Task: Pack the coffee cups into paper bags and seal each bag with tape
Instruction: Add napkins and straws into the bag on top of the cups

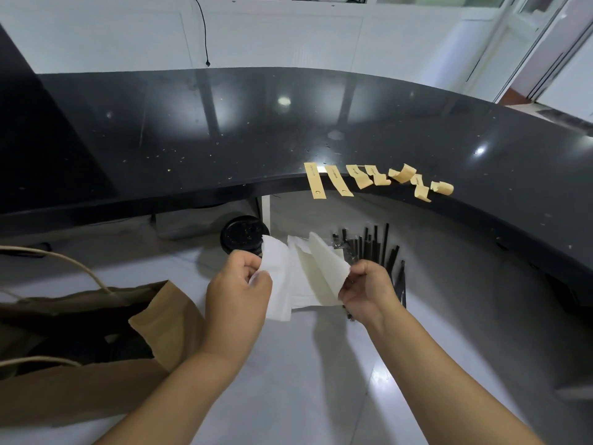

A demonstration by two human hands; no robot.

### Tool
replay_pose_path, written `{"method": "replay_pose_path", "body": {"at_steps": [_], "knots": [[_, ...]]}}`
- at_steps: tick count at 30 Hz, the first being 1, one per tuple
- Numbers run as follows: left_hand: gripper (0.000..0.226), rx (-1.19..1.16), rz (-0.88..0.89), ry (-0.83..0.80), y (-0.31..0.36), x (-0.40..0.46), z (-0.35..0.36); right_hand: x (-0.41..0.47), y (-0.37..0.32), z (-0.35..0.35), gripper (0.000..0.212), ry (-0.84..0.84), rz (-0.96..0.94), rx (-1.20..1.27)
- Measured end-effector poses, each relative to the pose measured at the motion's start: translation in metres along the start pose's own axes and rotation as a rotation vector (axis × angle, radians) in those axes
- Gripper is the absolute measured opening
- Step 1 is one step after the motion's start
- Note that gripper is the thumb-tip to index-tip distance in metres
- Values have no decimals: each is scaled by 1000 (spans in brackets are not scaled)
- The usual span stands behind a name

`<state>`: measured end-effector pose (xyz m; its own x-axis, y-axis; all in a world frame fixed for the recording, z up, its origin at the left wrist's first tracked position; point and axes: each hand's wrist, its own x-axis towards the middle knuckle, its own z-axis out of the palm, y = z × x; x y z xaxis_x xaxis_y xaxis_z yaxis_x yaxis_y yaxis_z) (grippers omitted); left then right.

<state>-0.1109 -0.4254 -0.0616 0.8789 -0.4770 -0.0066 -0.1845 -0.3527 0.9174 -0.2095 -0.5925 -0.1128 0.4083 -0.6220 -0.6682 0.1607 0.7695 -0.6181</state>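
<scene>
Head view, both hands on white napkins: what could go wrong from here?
The thin white paper napkins, pinched between left hand and right hand, may tear if pulled apart. The curled tan tape strips hanging off the black counter edge may stick to themselves. The open brown paper bag lies slumped, awkward for loading.

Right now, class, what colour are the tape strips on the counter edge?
Tan tape strips with small dark print; head view.

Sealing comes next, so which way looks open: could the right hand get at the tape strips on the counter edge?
Probably yes, once freed. The right hand pinches the white napkins, shared with the left hand. The tape strips hang just beyond it with nothing between.
</scene>
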Motion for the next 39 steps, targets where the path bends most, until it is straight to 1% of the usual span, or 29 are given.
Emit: {"method": "replay_pose_path", "body": {"at_steps": [2, 5, 6, 7, 9, 12, 14, 15, 16, 18, 20, 21, 23, 25, 28, 30, 32, 34, 35, 36, 39], "knots": [[21, 0, 4, -17, 1, 1, 0, -1, 0, -1, 11, 13, 17, -7], [51, 38, 29, -100, 0, 0, -1, -1, 3, -1, 16, 57, 75, -109], [58, 48, 40, -124, 0, -1, -2, -1, 3, 0, 18, 70, 91, -152], [59, 54, 56, -138, -1, -2, -3, -2, 4, 0, 19, 74, 100, -193], [52, 84, 115, -128, -2, -3, -4, -4, 4, 1, 21, 60, 87, -262], [37, 132, 197, -66, -3, -1, -3, -5, 5, 2, 22, 20, 9, -279], [34, 151, 203, -54, -3, 0, -2, -5, 6, 1, 18, -22, -74, -289], [34, 157, 203, -55, -3, 1, -2, -6, 6, 0, 15, -35, -136, -342], [34, 162, 204, -57, -3, 1, -2, -7, 7, -3, 14, -23, -217, -453], [35, 169, 208, -52, -3, 1, -3, -7, 11, -11, 14, 69, -390, -731], [35, 170, 207, -56, -2, 0, -3, -1, 18, -22, 15, 207, -488, -904], [35, 177, 206, -62, -2, 0, -3, 1, 22, -27, 14, 261, -507, -938], [35, 210, 207, -73, -2, -1, -2, 5, 31, -35, 10, 315, -494, -1008], [34, 254, 212, -79, -2, -2, -2, 6, 35, -38, 10, 343, -483, -1084], [35, 277, 199, -85, -3, -2, -1, 5, 38, -38, 18, 385, -507, -1198], [36, 279, 186, -88, -4, -3, -2, 4, 38, -36, 15, 397, -524, -1228], [35, 281, 185, -93, -6, -3, -3, 3, 39, -36, 12, 411, -587, -1252], [34, 281, 181, -98, -7, -3, -2, 2, 41, -37, 7, 436, -694, -1297], [38, 281, 178, -101, -7, -3, -2, 2, 42, -38, 6, 451, -748, -1318], [41, 279, 176, -103, -7, -4, -2, 3, 44, -40, 6, 464, -795, -1334], [34, 293, 181, -101, -7, -4, -1, 5, 48, -44, 15, 488, -904, -1352]]}}
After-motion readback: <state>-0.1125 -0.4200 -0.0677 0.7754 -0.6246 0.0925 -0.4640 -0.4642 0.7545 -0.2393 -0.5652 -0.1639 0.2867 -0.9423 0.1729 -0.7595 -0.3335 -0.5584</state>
